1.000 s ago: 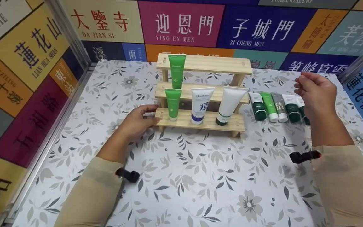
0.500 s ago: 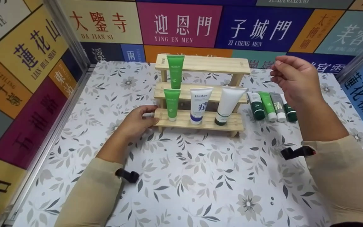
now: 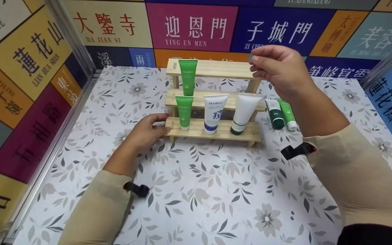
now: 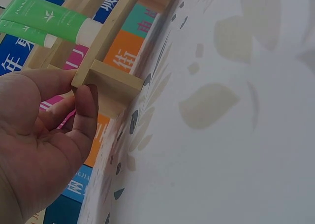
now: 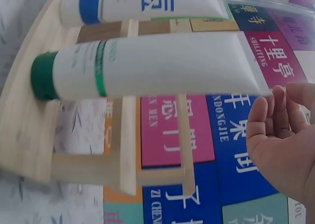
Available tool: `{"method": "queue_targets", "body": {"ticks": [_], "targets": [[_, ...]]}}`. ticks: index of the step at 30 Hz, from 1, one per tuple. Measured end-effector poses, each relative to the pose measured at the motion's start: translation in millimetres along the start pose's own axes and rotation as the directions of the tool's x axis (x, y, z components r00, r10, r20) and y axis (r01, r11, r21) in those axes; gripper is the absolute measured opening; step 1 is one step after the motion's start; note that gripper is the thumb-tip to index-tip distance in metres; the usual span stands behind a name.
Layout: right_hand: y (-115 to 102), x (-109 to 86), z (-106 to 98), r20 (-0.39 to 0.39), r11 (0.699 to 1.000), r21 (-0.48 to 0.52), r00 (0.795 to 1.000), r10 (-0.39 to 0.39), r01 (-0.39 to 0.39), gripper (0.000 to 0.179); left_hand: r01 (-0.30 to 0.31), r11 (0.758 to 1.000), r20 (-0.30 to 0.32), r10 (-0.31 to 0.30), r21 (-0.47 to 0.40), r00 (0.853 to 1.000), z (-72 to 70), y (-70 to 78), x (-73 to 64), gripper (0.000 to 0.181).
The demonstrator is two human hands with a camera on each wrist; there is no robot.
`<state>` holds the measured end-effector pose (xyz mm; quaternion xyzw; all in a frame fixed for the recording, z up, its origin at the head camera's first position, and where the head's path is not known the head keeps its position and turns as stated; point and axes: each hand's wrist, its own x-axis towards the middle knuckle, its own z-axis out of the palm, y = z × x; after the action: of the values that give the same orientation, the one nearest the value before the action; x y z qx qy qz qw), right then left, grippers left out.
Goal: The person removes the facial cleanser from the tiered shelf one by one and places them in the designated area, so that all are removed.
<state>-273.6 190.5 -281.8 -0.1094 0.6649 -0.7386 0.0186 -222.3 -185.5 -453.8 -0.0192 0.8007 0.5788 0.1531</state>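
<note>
My left hand pinches the left end of the bottom step of a three-tier wooden display stand; the left wrist view shows thumb and fingers on that board end. On the bottom step stand a small green tube, a white tube with a blue cap and a white tube with a dark green cap. Another green tube stands on the middle step. My right hand is raised by the top step's right end, fingers loosely curled, nothing held. In the right wrist view its fingertips overlap the white tube's crimped end.
Right of the stand, a white tube with a dark green cap and a green tube lie on the floral-patterned tabletop. My right forearm hides the spot beside them. Colourful lettered panels wall the back and sides.
My right hand has moved left and up, from over the lying tubes to the stand's top right end. My left hand keeps its grip on the stand, and the standing tubes are unchanged.
</note>
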Motion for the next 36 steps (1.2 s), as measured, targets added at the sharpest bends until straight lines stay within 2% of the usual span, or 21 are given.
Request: {"method": "queue_targets", "body": {"ticks": [7, 10, 15, 21, 28, 34, 36], "targets": [[-6, 15.5, 34, 0.074, 0.998, -0.042, 0.996, 0.052, -0.049, 0.02, -0.015, 1.0, 0.005, 0.015, 0.0, 1.0, -0.5, 0.0, -0.3, 0.061], [-8, 20.9, 48, 0.092, 0.992, -0.09, 0.991, 0.095, -0.087, 0.02, -0.008, 1.0, 0.001, 0.008, -0.001, 1.0, -0.8, 0.0, -0.7, 0.061], [-8, 29.2, 71, 0.121, 0.966, -0.232, 0.982, 0.147, -0.116, 0.024, -0.003, 0.999, -0.004, 0.003, -0.033, 1.0, -0.1, -1.2, -1.2, 0.06], [-5, 38.6, 92, 0.144, 0.941, -0.309, 0.971, 0.191, -0.139, 0.024, -0.002, 0.999, -0.004, 0.002, -0.042, 1.0, 0.0, -0.6, -1.4, 0.059], [-3, 47.2, 110, 0.131, 0.881, -0.438, 0.958, 0.256, -0.176, 0.025, 0.008, 0.999, 0.0, -0.008, -0.032, 1.0, -1.0, -1.6, -0.3, 0.059], [-1, 48.4, 117, 0.114, 0.795, -0.576, 0.944, 0.31, -0.192, 0.025, 0.0, 1.0, -0.004, 0.0, -0.026, 1.0, -0.4, -2.8, 0.4, 0.058], [-1, 47.5, 118, 0.107, 0.779, -0.597, 0.943, 0.316, -0.193, 0.024, 0.0, 0.999, -0.005, -0.001, -0.032, 1.0, -0.3, -2.9, 0.1, 0.058]]}}
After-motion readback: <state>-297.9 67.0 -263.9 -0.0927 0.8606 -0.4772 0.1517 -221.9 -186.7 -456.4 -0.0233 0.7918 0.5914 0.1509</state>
